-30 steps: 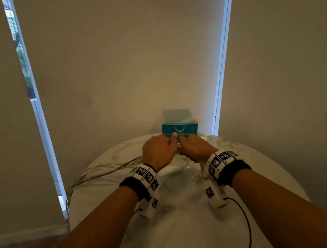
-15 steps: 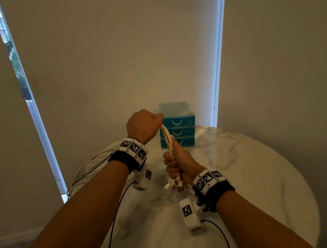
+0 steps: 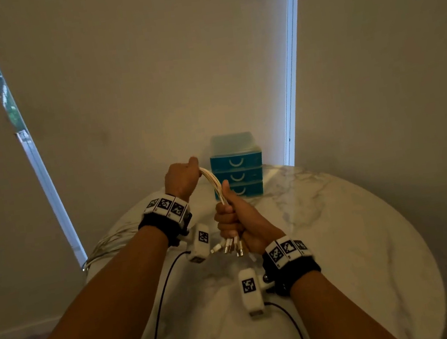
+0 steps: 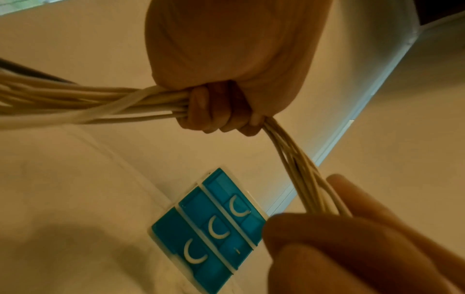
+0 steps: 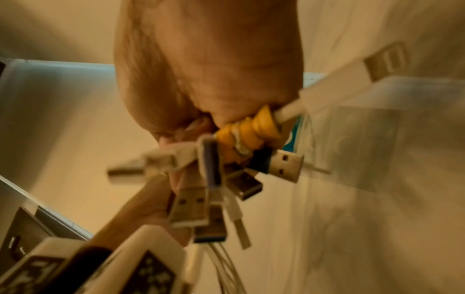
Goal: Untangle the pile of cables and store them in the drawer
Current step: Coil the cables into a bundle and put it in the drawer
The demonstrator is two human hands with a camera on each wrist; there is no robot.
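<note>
A bundle of white cables [image 3: 214, 183] runs between my two hands above the marble table [image 3: 339, 225]. My left hand [image 3: 181, 176] grips the bundle higher up, fist closed around it [image 4: 219, 107]. My right hand [image 3: 234, 221] grips the bundle lower down, thumb up, and several USB plugs [image 3: 231, 245] stick out below the fist [image 5: 281, 165]. The rest of the cables [image 3: 103, 245] trails off the table's left edge. A small blue three-drawer unit [image 3: 237, 174] stands at the table's far edge, all drawers closed [image 4: 214, 228].
Pale roller blinds [image 3: 146, 79] hang behind the table. Thin black wires [image 3: 160, 301] from the wrist cameras lie across the near tabletop. The round table's rim [image 3: 431, 269] curves away on the right.
Both hands have lifted from the tabletop with the cable bundle. The left hand has risen higher and the right has drawn back towards me, so the bundle now runs between them.
</note>
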